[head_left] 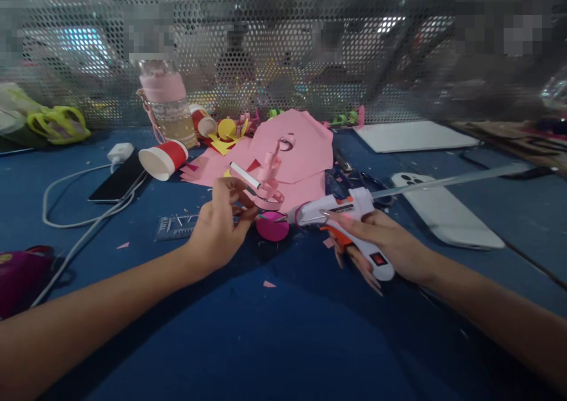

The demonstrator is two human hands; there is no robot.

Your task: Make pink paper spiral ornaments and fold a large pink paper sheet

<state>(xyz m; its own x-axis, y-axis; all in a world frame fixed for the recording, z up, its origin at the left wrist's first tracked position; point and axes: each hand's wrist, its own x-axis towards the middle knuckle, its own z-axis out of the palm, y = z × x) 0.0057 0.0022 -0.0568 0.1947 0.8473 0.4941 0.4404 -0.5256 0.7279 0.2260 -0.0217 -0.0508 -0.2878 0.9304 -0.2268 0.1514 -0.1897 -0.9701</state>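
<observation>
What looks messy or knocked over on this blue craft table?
A red paper cup lies tipped on its side beside the phone, its open mouth facing forward; nothing seems spilled from it. Small pink paper scraps dot the blue table, and cut pink paper is heaped loosely behind the hands.

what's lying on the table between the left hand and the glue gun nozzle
In the head view, a magenta paper disc lies on the blue table between the left hand and the glue gun nozzle.
</observation>
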